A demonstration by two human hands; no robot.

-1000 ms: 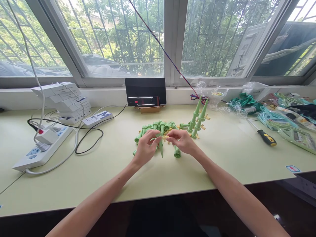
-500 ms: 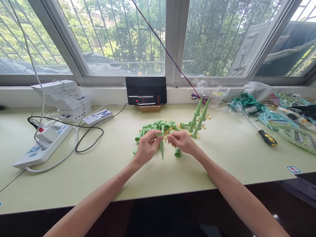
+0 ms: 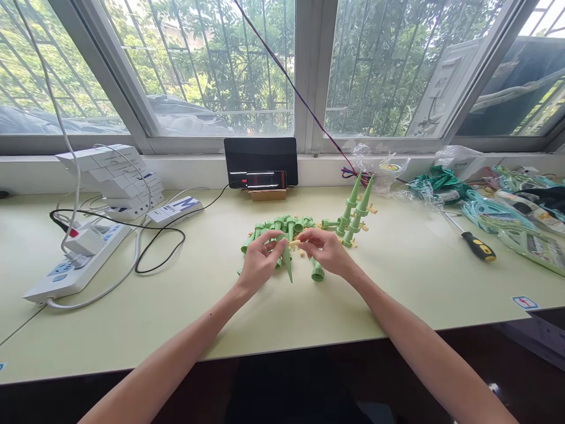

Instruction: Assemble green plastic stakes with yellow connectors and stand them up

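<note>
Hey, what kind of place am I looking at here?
Likely a home assembly bench at a window: a long table under barred windows, holding a pile of green spikes, a power strip and a screwdriver.

Our pale green desk [image 3: 212, 312], loaded from end to end

On the far left we saw a stack of white boxes [image 3: 110, 176]. Nearer lay a white power strip [image 3: 66, 274], and a black cable [image 3: 163, 232] looped to its right. A flat white box [image 3: 174, 210] lay beside the stack. A small wooden stand [image 3: 267, 195] sat at the far middle, with a pile of green spikes [image 3: 282, 225] just in front of it. Two longer spikes [image 3: 353, 215] lay to the right of the pile, pointing far. Further right we found a screwdriver [image 3: 475, 245] with a black and yellow handle, then clear plastic bags [image 3: 516, 229] of green parts. A small sticker [image 3: 524, 302] marked the near right edge.
</note>
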